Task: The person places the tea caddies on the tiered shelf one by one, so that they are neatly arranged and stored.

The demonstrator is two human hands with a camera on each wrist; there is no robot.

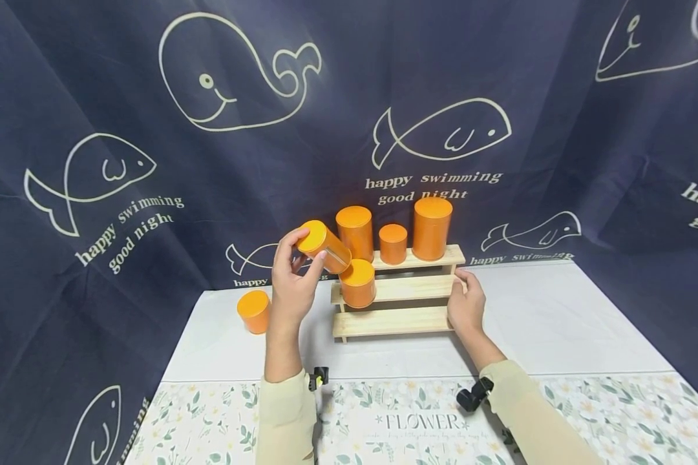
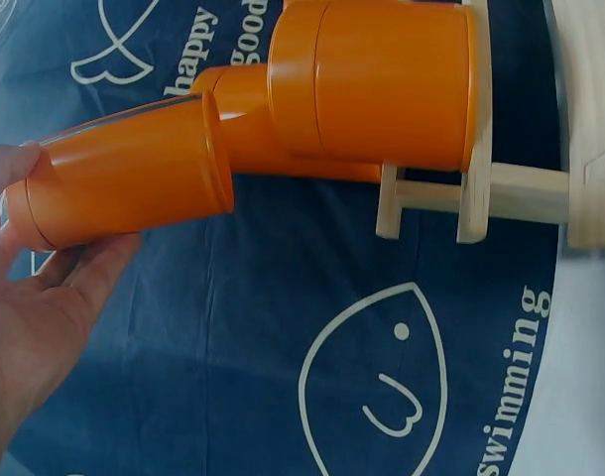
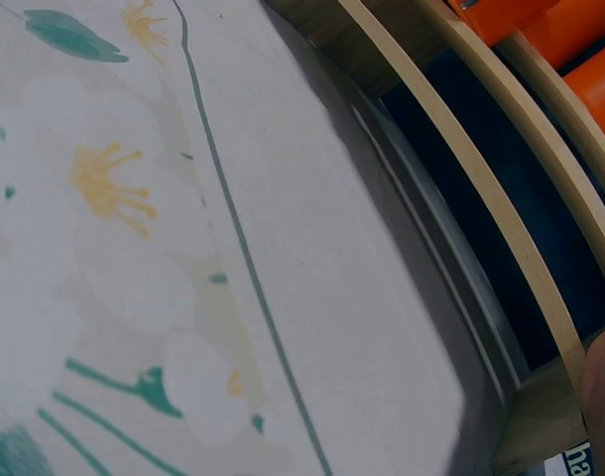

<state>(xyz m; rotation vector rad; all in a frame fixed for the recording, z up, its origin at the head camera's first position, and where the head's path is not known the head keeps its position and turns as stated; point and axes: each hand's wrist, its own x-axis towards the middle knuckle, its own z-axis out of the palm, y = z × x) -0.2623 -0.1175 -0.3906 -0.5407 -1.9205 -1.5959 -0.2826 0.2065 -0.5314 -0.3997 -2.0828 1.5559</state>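
Observation:
A tilted orange canister (image 1: 328,250) is gripped in my left hand (image 1: 291,287), thumb and fingers around its lidded end. It hangs above the left end of a three-step wooden display rack (image 1: 392,322). In the left wrist view the same canister (image 2: 134,174) slants across other orange cans. Just below and right of it, a short canister (image 1: 358,285) stands on the middle step. The top step bears a tall canister (image 1: 433,231), a small one (image 1: 393,245) and another tall one (image 1: 356,234). My right hand (image 1: 467,307) holds the rack's right end.
Left of the rack, a short orange canister (image 1: 253,313) stands on the white tabletop (image 1: 535,323). A flower-print mat (image 1: 419,394) covers the front of the table. Dark blue fabric (image 1: 337,161) with fish drawings hangs close behind the rack.

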